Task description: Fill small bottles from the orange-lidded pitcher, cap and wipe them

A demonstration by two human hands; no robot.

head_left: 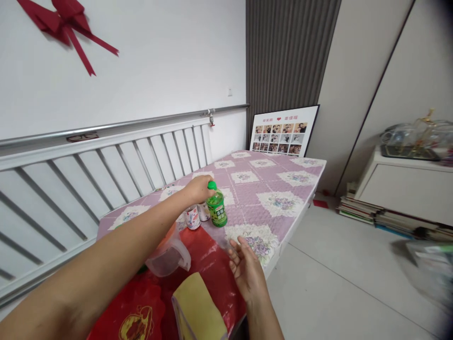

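My left hand reaches across the table, its fingers closed at the green cap of a green bottle. The bottle is upright, with a dark label on its front. Two white patterned cans or jars stand just left of it; the nearer one shows more fully. My right hand is over the near right table edge, palm turned up, fingers apart and nothing in them. A clear plastic pitcher lies partly under my left forearm. A folded yellow cloth rests between my arms.
A purple floral tablecloth covers the table, with a red sheet at the near end. A red scalloped tray is at the lower left. Behind are a white radiator and a photo board. Books are stacked beneath a cabinet at right.
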